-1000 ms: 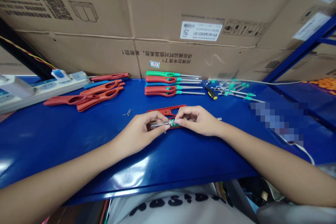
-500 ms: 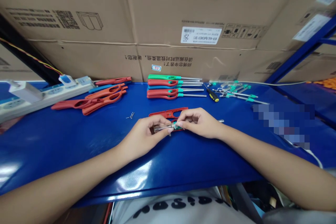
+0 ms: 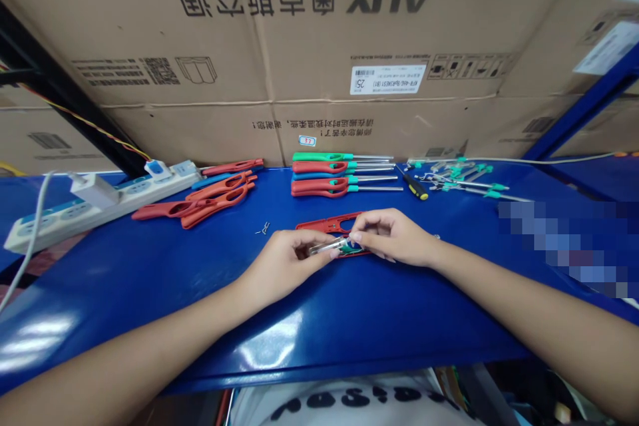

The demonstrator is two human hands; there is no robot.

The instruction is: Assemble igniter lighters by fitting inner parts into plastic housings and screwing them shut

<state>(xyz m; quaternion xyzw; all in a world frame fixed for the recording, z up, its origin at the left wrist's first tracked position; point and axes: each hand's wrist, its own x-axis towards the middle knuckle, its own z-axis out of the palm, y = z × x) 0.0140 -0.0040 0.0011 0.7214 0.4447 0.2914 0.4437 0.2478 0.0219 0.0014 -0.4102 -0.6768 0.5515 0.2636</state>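
In my left hand (image 3: pixel 284 266), closed thumb against fingers, is a clear lighter fuel tank (image 3: pixel 324 248), lying roughly level with a slight tilt up to the right. My right hand (image 3: pixel 392 236) pinches at the tank's right end, beside a small green piece (image 3: pixel 345 247); whatever lies between its fingertips is too small to make out. Just behind both hands, an open red lighter shell half (image 3: pixel 322 221) rests on the blue table (image 3: pixel 399 319). Another red shell piece (image 3: pixel 360 253) shows partly under my right hand.
Several assembled lighters (image 3: pixel 319 186) are stacked at the back, with a screwdriver (image 3: pixel 417 188) to their right. Green-tipped metal tubes (image 3: pixel 469 183) lie beyond it. Red and orange shells (image 3: pixel 214 203) sit by a power strip (image 3: pixel 64 216). Small metal pins (image 3: pixel 264 227) lie left of my hands. A cardboard box (image 3: pixel 224 46) stands behind.
The camera view has shifted, so everything sits a little further right and lower. My right fingertips have moved slightly off the green piece toward the tank's end. The left hand keeps its hold.
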